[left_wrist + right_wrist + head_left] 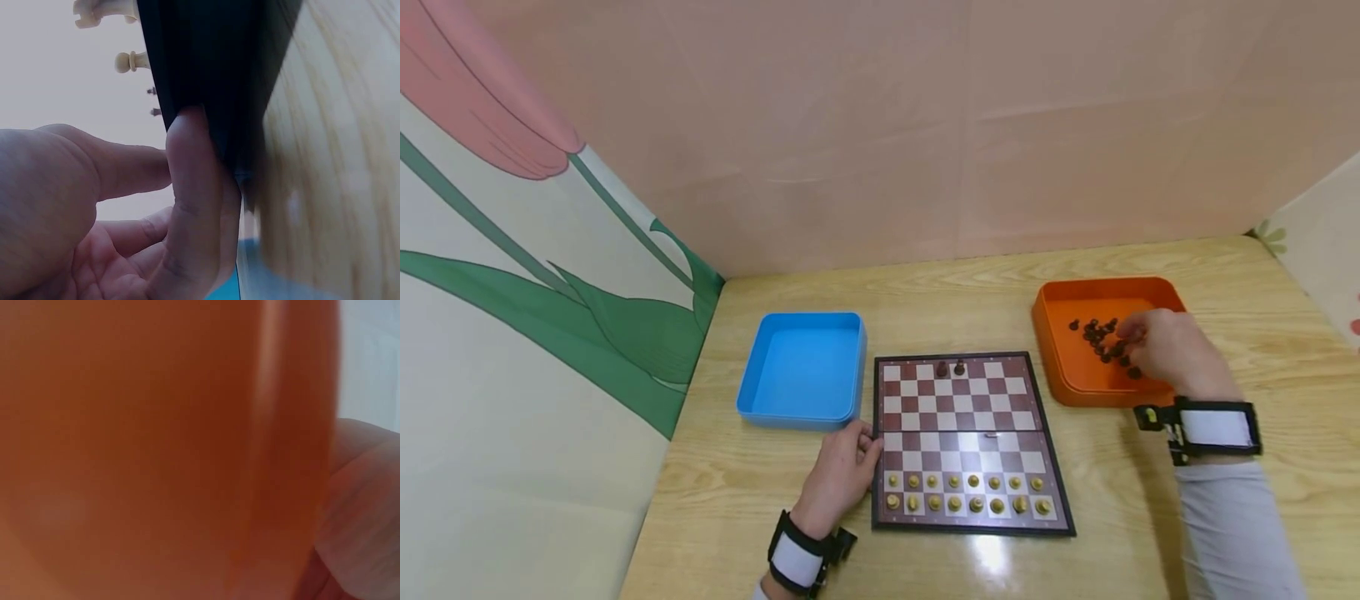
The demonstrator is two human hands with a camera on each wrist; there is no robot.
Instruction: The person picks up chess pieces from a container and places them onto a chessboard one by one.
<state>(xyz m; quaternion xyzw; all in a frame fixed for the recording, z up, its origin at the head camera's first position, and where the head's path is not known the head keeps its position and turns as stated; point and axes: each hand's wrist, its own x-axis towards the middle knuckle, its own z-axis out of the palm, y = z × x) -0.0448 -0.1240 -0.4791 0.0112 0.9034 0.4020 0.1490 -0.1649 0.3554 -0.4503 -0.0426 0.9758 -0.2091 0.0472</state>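
A chessboard [925, 402] with a dark frame lies on the table. Two rows of gold-coloured chess pieces [976, 504] stand along its near side, and two dark pieces [959, 367] on its far row. My left hand [842, 467] holds the board's left edge, thumb and fingers at the dark side wall [206, 56]. Over the orange box [1051, 350], my right hand [1172, 350] reaches in with bent fingers among loose dark chess pieces [1097, 333]. I cannot tell whether a piece is between its fingertips. The box wall [287, 456] fills most of the right wrist view.
A blue box [805, 367] with nothing in it stands left of the board, just beyond my left hand. A small pale bit [992, 434] shows by the board's fold line. Behind the wooden table [940, 308] hangs a plain pinkish sheet [925, 150].
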